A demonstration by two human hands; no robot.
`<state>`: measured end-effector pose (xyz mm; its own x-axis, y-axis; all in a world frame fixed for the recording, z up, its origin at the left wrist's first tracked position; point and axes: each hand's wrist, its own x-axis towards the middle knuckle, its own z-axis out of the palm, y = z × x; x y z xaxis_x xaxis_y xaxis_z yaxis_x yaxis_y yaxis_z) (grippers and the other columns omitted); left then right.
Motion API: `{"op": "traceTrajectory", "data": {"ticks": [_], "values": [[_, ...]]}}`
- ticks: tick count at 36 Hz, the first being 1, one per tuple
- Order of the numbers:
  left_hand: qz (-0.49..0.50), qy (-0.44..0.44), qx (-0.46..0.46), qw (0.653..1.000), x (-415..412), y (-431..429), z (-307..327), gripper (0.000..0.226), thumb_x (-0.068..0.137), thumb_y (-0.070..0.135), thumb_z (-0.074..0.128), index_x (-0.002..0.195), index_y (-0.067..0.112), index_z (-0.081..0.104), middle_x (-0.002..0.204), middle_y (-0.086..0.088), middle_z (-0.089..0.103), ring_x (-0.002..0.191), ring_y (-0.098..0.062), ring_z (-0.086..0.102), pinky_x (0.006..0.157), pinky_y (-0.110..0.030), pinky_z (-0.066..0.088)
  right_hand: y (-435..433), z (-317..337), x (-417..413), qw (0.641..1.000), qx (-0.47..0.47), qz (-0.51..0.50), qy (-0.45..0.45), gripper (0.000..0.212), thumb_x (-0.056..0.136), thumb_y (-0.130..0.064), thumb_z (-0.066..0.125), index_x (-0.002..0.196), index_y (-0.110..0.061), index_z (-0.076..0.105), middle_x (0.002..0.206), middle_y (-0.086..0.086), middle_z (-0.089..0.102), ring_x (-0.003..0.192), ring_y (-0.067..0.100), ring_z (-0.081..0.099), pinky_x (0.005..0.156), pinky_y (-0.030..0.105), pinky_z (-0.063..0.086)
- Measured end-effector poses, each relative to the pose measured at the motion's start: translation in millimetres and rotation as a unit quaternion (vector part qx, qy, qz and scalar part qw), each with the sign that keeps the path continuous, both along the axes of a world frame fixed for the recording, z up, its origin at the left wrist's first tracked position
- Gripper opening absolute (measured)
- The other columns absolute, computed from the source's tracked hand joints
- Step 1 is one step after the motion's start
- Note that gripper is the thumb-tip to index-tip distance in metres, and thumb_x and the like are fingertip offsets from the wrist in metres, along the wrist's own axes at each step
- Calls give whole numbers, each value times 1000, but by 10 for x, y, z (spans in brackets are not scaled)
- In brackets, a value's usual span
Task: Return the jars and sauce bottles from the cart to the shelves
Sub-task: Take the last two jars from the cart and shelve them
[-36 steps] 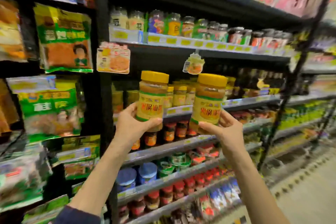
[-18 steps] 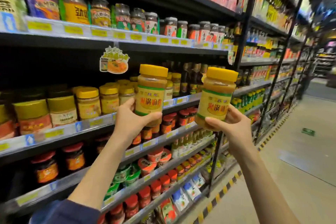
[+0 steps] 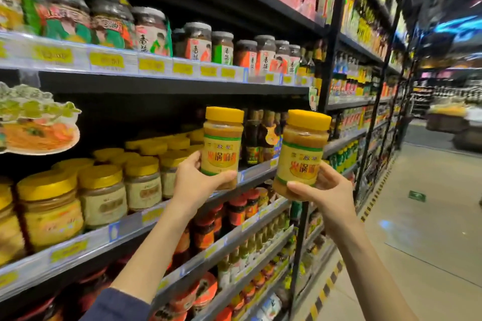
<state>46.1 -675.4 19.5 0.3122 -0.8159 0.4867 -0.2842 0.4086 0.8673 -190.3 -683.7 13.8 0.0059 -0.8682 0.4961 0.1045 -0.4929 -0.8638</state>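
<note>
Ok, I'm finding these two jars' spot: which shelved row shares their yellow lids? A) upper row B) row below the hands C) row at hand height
C: the yellow-lidded row beside the left hand matches the left jar and the right jar.

Dim aisle, blurred edges, wide-angle warp

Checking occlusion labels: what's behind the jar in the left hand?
Behind the left-hand jar, held by the left hand, show yellow-lidded jars on its left, dark sauce bottles on its right, and the shelf edge below. Whatever stands directly behind its body is covered.
</note>
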Motion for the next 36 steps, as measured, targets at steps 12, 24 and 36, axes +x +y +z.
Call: {"op": "traceTrajectory", "data": {"ticks": [12,24,36], "values": [[37,-18,32,999,-89,-1146,-174,58,52,23,90,102,24,60,94,11,67,91,-9,66,84,-33,54,-1195,-198,-69,1000,15,1,19,63,58,-3,83,117,-15,63,102,-5,73,93,8,69,71,17,55],[153,-44,80,984,-374,-2293,-307,76,45,41,89,107,21,49,114,-3,66,101,-16,64,90,-42,53,-2565,-262,-275,995,16,80,54,67,54,-5,84,115,-21,60,106,-6,69,94,2,67,74,17,55],[229,-76,155,958,-448,-2712,-363,60,54,29,90,96,20,48,101,-3,66,93,-16,63,79,-31,51,-3369,-362,-362,979,48,188,64,79,48,-17,90,120,-17,59,108,-7,70,99,6,67,80,22,56]]}}
